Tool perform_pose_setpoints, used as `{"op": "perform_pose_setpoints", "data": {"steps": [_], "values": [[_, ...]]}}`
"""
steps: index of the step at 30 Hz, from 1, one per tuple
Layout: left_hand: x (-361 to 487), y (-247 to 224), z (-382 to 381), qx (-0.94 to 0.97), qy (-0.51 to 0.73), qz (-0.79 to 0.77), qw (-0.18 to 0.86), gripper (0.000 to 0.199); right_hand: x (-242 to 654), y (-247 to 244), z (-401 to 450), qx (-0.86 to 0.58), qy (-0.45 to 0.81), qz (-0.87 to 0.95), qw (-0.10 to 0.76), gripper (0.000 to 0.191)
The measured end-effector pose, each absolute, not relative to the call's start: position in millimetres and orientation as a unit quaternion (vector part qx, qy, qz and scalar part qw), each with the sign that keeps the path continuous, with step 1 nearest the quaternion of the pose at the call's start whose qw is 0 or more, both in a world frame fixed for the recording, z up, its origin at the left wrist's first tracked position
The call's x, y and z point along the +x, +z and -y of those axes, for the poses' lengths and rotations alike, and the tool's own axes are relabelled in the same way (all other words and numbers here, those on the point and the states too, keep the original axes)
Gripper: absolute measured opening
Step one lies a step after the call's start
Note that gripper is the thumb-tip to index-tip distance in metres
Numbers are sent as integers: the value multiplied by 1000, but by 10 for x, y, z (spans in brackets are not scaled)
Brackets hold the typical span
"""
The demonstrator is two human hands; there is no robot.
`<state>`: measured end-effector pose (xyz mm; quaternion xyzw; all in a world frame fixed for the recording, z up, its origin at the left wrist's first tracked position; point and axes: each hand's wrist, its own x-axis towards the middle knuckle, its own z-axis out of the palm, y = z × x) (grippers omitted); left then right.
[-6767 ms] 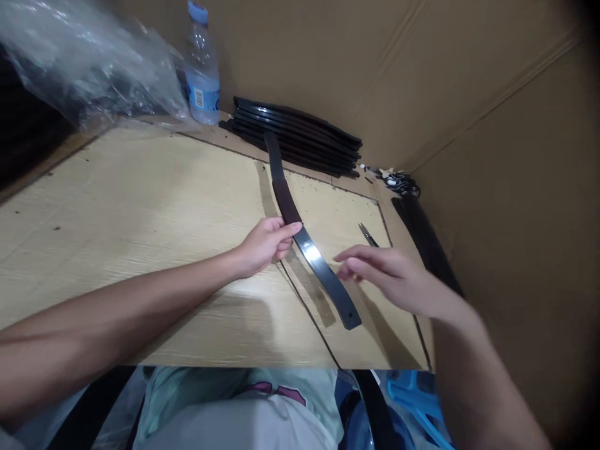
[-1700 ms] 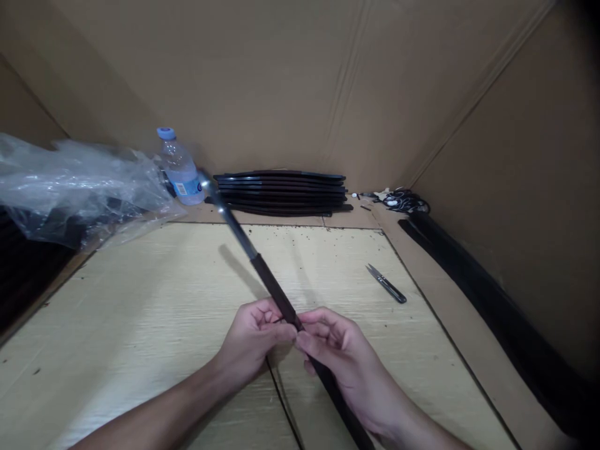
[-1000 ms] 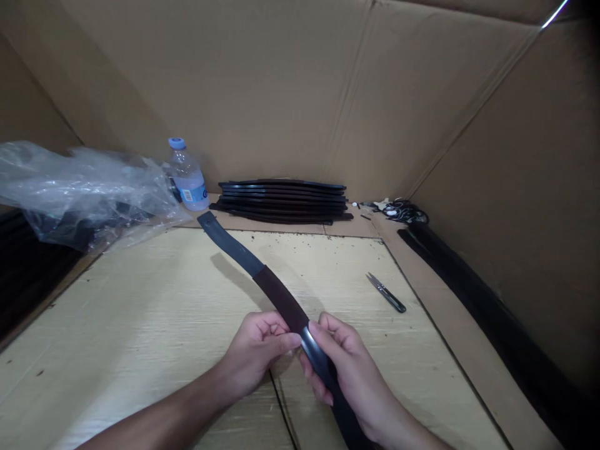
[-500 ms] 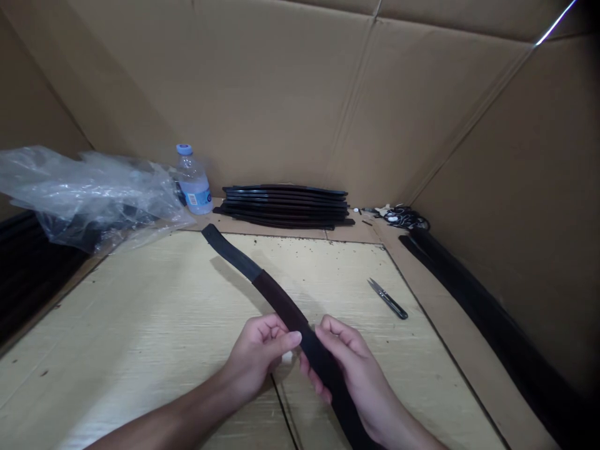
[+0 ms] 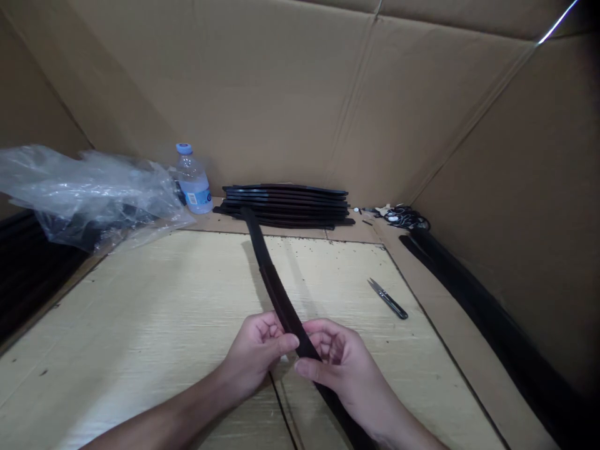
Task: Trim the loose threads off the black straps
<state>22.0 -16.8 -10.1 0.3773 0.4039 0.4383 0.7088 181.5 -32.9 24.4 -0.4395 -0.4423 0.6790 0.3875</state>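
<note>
A long, flat black strip (image 5: 276,290) with a dark brown section runs from the bottom of the head view up toward the back of the table. My left hand (image 5: 262,350) pinches its left edge, thumb on top and fingers beneath. Just below and to the right, my right hand (image 5: 344,369) grips the same strip, its thumb across the top and its fingers curled at the right edge. Its near end passes under my right hand and out of view. Between the wrists, a thin black cord (image 5: 282,400) hangs or lies below the strip.
Thread snips (image 5: 388,299) lie on the pale board (image 5: 154,312) at right. Behind stand a stack of black strips (image 5: 285,206) and a water bottle (image 5: 194,184). Clear plastic bags (image 5: 94,194) cover the left corner. More long black strips (image 5: 487,312) and tangled cords (image 5: 407,217) are at right.
The strip's far end has swung right and away, now in front of the stack. My right thumb has shifted down and left onto the strip; my left hand has barely moved.
</note>
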Motion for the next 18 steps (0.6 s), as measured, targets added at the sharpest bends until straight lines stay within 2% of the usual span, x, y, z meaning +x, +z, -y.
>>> {"op": "perform_pose_setpoints", "data": {"steps": [4, 11, 18], "values": [[214, -104, 173, 390, 434, -400, 707, 33, 1823, 226, 321, -443, 658, 474, 383, 23], [198, -21, 161, 401, 409, -373, 730, 34, 1816, 248, 326, -381, 734, 430, 362, 35], [193, -36, 137, 397, 428, -393, 711, 31, 1854, 296, 343, -375, 716, 446, 385, 24]]}}
